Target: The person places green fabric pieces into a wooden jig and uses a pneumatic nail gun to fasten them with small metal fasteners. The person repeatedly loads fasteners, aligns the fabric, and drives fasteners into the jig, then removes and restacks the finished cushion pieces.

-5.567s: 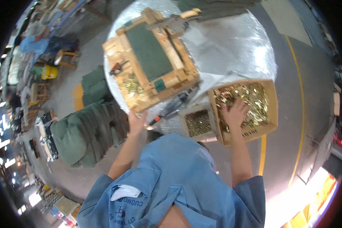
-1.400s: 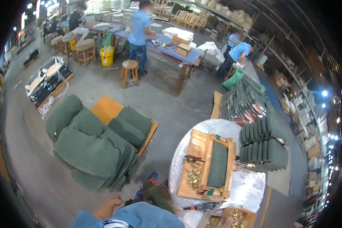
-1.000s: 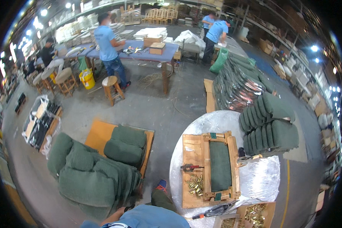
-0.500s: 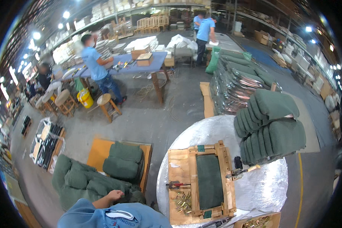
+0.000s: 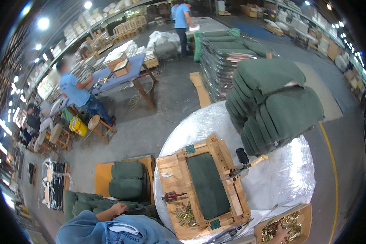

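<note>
A wooden seat frame with green padded centre (image 5: 203,189) lies on the round plastic-wrapped worktable (image 5: 288,179), stacked green cushions (image 5: 274,103) behind it, a cardboard box of brass fittings (image 5: 286,227) at right front, more cushions (image 5: 127,185) left.

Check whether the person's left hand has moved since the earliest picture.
Yes: the left hand went from the silver-wrapped round table leftward to the green cushions.

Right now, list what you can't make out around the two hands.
- Right hand, head view: cut off by the lower edge over the box of brass fittings; grip unclear.
- Left hand, head view: fingers hidden behind the green cushions.
- Brass pieces on the wooden frame: too small.
</note>
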Available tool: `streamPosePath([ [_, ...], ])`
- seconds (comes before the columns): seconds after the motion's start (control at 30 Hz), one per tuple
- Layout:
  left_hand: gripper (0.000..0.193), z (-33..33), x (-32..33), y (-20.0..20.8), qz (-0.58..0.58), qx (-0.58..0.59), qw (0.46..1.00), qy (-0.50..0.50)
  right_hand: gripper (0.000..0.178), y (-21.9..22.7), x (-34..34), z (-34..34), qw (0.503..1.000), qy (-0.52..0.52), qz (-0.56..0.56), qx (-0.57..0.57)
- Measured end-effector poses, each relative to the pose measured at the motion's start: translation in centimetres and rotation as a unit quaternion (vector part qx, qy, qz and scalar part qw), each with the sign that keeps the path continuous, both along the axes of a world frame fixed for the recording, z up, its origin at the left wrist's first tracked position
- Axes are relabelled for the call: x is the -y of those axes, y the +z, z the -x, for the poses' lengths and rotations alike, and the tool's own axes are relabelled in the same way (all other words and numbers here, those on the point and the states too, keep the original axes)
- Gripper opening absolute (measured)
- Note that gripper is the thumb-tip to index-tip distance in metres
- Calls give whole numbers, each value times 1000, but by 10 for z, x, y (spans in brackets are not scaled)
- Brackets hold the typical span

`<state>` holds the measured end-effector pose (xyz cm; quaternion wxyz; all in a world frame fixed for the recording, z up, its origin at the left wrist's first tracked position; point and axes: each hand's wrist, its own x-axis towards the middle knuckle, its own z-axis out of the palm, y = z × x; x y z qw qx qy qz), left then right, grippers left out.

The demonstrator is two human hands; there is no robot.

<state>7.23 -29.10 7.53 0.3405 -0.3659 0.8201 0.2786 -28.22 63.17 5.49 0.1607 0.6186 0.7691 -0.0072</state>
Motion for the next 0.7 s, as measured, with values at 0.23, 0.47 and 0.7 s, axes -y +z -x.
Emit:
streamPosePath([
  [0.23, 44, 21, 15, -28, 12, -37, 997, -60, 105, 6, 7, -41, 997, 18, 32, -68],
  [0.47, 40, 131, 10, -52, -46, 5, 990, -137, 86, 0, 16, -75, 973, 80, 28, -214],
  [0.7, 40, 228, 59, -97, -200, 40, 972, -115, 54, 58, 84, -54, 954, 46, -74, -287],
])
